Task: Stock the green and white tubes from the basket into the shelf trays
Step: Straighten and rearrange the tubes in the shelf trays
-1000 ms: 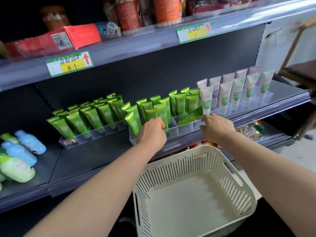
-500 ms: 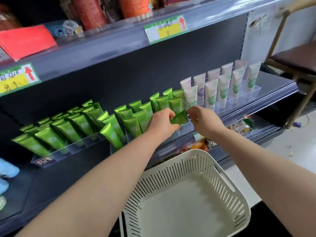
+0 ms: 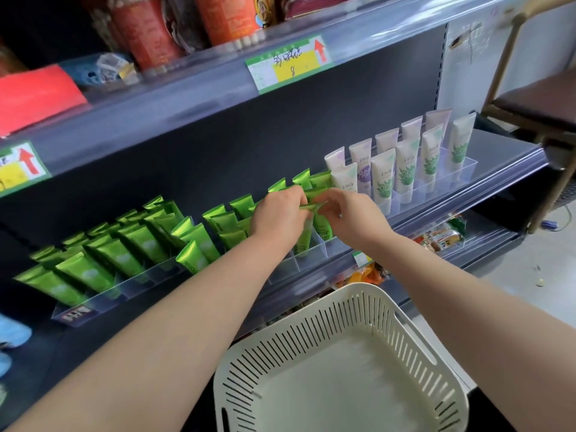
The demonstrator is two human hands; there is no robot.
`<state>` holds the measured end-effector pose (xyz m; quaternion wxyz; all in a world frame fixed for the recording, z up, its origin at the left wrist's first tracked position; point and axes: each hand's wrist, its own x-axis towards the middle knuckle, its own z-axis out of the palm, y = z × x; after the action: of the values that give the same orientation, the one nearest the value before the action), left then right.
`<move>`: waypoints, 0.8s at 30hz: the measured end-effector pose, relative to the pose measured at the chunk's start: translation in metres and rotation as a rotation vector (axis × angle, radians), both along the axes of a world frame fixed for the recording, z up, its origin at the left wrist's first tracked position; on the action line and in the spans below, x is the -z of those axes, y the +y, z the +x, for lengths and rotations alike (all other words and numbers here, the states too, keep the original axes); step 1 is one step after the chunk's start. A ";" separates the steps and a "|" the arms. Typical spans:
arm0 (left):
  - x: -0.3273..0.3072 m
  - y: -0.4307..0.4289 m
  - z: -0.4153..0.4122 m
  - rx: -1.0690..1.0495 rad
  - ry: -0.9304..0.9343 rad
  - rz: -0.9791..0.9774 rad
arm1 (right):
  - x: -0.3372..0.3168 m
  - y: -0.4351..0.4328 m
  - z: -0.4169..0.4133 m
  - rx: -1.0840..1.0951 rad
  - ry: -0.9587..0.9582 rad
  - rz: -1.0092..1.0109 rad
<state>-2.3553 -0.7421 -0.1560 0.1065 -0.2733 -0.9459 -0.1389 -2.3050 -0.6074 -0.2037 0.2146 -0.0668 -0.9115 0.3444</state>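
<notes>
The white basket (image 3: 311,335) is closest, low down in front of the person. It has slits in its walls, and no tubes show inside it. Only its bare floor can be seen.

Two bare arms reach over the basket to the shelf (image 3: 498,160). The left hand (image 3: 277,213) and the right hand (image 3: 349,219) meet close together. Both pinch the flat top end of one green tube (image 3: 304,241) with their fingertips. The tube stands nearly straight up, with its bottom end down in a slot of the clear tray (image 3: 311,260) at the front of the shelf. It looks like the hands are setting it in place.

To the left, many green tubes (image 3: 124,254) lean in rows in their tray. To the right and farther back, the white tubes (image 3: 405,169) stand in two rows in another clear tray. A few front slots near the hands look bare, but it is hard to be sure.

I think the job is almost done. The basket has nothing left to give, and this tube may be the last one. All that is left is to let go of it and maybe fix any crooked ones.

Higher up and farthest away, a top shelf holds red packs, with a green and yellow price tag (image 3: 288,63) on its edge.
</notes>
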 end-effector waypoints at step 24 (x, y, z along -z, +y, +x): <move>-0.022 -0.011 -0.035 0.018 -0.193 0.119 | -0.011 0.012 -0.038 0.126 -0.100 0.239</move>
<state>-2.3903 -0.7526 -0.1343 0.0300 -0.2602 -0.9393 -0.2216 -2.3433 -0.5955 -0.1928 0.1966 -0.1152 -0.9495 0.2156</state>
